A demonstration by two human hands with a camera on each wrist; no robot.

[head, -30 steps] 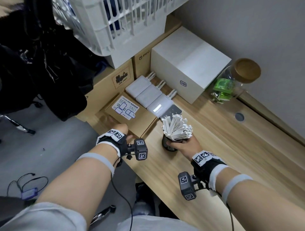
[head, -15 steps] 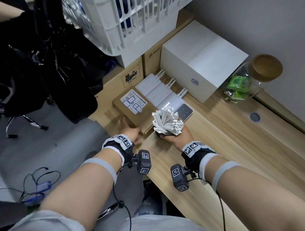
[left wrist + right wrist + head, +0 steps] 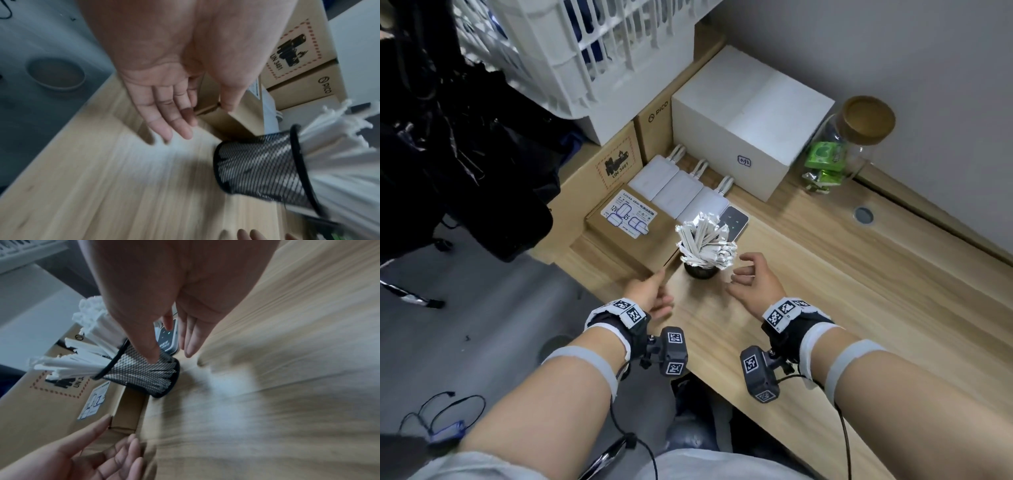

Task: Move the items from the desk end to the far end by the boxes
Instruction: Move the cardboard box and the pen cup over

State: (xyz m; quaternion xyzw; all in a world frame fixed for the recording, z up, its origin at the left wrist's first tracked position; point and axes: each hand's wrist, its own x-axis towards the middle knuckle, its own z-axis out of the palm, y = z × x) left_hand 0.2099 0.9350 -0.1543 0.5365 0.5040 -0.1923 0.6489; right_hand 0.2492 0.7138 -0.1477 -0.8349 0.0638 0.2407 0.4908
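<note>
A black mesh cup (image 3: 700, 271) (image 3: 261, 167) (image 3: 144, 376) stuffed with white paper-wrapped sticks (image 3: 705, 243) stands on the wooden desk (image 3: 859, 291), beside a small brown carton with a label (image 3: 631, 229). My right hand (image 3: 751, 279) (image 3: 170, 340) hovers just right of the cup with relaxed fingers, holding nothing. My left hand (image 3: 654, 291) (image 3: 174, 113) is open and empty, near the carton's front corner. Three white adapters (image 3: 678, 192) and a dark-faced device (image 3: 734, 221) lie behind the cup.
Brown cardboard boxes (image 3: 616, 164) and a white box (image 3: 750, 120) line the far end, with a white slatted crate (image 3: 602, 51) on top. A glass jar with a cork lid (image 3: 842, 147) stands by the wall. The desk edge drops to a grey floor on the left.
My right hand has set the mesh cup down beside the carton and let go, drawing back to the right. My left hand has pulled off the carton toward me.
</note>
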